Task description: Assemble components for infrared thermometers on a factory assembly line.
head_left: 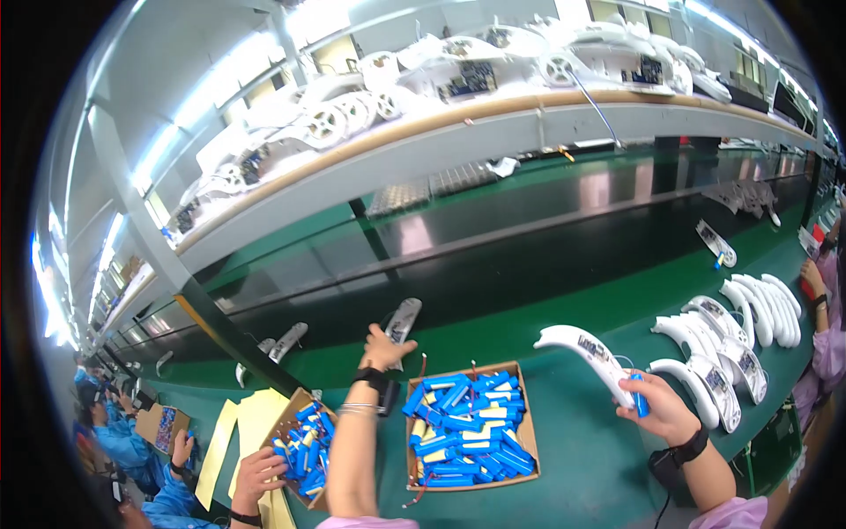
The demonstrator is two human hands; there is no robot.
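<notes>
My left hand (pixel 384 349) stretches forward over the line, fingers spread, at the lower end of a white curved shell (pixel 406 319); whether it touches the shell is hard to tell. Off to the right, my right hand (pixel 666 413) grips another white curved shell (pixel 583 351) by its lower end. That shell has an opening with a circuit board in it. A blue battery pack (pixel 638 393) sits between the same fingers and the shell. Between my arms stands a cardboard box (pixel 532 413) full of blue battery packs with thin wires.
Several white shells (pixel 696 379) lie in rows on the right of the green bench. A second battery box (pixel 280 421) stands tilted at left, with a co-worker's hand (pixel 259 476) at it, beside yellow sheets (pixel 217 450). A shelf (pixel 441 120) with white parts crosses above; a post (pixel 231 337) stands at left.
</notes>
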